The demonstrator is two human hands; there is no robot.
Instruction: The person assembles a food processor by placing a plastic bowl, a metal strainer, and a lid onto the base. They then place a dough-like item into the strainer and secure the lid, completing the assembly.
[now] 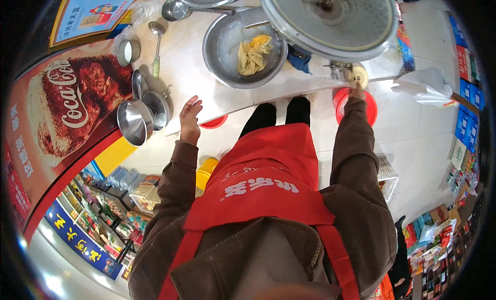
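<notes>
My left hand is raised in front of the counter's near edge, fingers apart and holding nothing. At the counter's right end, my right hand grips a round cream-coloured disc with a small dark centre; the fingers are partly hidden. Beside the disc sit metal fittings, under the rim of a large round grey griddle. Left of the griddle stands a steel basin holding cloudy liquid and a crumpled yellowish cloth.
Steel pans and a skimmer are at the counter's left side. A ladle lies farther back. Below the right hand stands a red bucket on the floor. A white plastic bag hangs at right; a yellow bucket stands at left.
</notes>
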